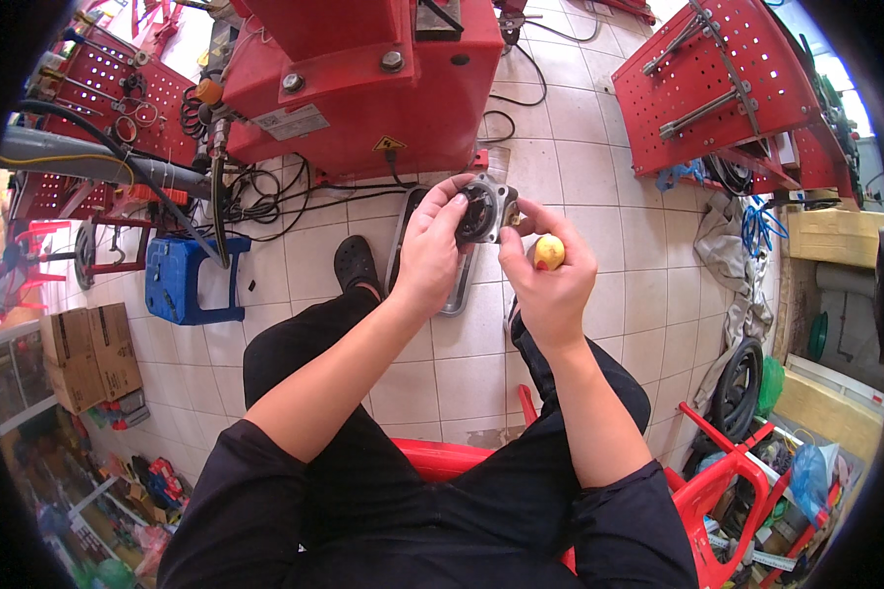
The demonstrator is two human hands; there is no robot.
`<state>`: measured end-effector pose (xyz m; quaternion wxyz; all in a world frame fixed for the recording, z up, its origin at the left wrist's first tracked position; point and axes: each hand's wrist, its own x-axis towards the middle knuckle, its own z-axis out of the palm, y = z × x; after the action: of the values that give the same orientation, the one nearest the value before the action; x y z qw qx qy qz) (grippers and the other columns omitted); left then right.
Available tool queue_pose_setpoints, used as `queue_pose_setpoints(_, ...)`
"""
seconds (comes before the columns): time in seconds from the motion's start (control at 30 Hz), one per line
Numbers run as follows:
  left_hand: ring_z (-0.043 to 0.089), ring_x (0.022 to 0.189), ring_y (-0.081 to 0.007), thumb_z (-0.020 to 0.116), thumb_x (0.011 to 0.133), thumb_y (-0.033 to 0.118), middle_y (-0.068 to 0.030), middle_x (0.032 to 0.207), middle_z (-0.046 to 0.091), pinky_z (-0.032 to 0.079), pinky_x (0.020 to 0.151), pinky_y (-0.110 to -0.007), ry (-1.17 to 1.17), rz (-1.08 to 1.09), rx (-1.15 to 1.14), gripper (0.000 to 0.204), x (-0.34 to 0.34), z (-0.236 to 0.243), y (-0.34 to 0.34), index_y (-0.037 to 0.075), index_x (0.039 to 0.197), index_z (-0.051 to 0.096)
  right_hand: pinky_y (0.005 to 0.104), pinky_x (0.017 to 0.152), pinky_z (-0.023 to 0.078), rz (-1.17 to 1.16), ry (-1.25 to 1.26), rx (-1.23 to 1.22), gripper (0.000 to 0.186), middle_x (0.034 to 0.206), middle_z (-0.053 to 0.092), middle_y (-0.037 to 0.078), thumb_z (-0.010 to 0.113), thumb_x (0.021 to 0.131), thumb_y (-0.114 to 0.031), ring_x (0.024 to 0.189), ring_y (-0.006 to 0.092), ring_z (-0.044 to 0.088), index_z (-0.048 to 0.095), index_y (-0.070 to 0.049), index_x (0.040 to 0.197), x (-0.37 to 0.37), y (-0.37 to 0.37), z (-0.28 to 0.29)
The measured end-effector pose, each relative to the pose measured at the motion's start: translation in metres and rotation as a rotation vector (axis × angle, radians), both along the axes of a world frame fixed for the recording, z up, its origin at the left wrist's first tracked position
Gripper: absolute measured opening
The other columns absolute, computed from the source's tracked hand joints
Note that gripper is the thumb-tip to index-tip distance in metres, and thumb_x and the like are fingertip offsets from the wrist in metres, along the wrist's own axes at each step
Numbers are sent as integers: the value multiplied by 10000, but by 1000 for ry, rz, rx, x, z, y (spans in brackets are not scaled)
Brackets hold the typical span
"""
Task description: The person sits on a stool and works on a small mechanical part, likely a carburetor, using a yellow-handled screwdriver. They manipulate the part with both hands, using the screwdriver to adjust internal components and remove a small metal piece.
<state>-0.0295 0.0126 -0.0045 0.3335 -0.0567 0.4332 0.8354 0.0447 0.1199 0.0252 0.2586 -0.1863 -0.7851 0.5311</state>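
Flanged metal part held between both hands, above floor level

The flanged metal part (478, 214) lies directly between the hands, out in front of the torso. Its dark round opening sits toward the left hand, its squared flange toward the right; fingers cover too much to fix a long axis. The left hand (430, 240) is nearer: it grips the part from the left, thumb on the near side. The right hand (565, 280) is closed round a yellow handle (548, 252), thumb and forefinger at the flange's right side; whether they touch it cannot be told.

Outward: a grey tray (452, 311) rests on the floor below, partly hidden. The red machine (432, 113) bounds the far side, the black-trousered legs (285, 353) the near side. Widest room is rightward, over floor tiles (643, 294) toward a red perforated panel (712, 83).
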Motion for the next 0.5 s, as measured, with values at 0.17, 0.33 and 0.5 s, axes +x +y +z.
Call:
queue_pose_setpoints(0.17, 594, 951, -110, 378, 967, 122, -62, 1070, 580, 517, 807, -267, 51, 93, 96, 265, 7, 0, 6, 45, 1215, 433, 278, 707, 496, -36, 37, 16, 267, 864, 652, 144, 671, 725, -10, 776, 191, 633, 640, 51, 983, 2, -4, 0)
queue_pose_setpoints(0.33, 583, 989, -120, 370, 971, 115, -72, 1094, 567, 503, 845, -278, 87, 132, 148, 267, 12, -1, 7, 46, 1225, 417, 265, 703, 483, -39, 31, -53, 269, 860, 637, 135, 661, 747, -4, 767, 179, 614, 638, 62, 1007, 3, -7, 3)
queue_pose_setpoints(0.5, 576, 987, -115, 364, 981, 124, -68, 1095, 562, 489, 852, -264, 163, 132, 124, 265, 14, 2, 7, 43, 1229, 413, 234, 682, 464, -14, 12, -176, 261, 857, 614, 105, 654, 770, -5, 752, 124, 577, 635, 69, 1020, 6, -5, 6)
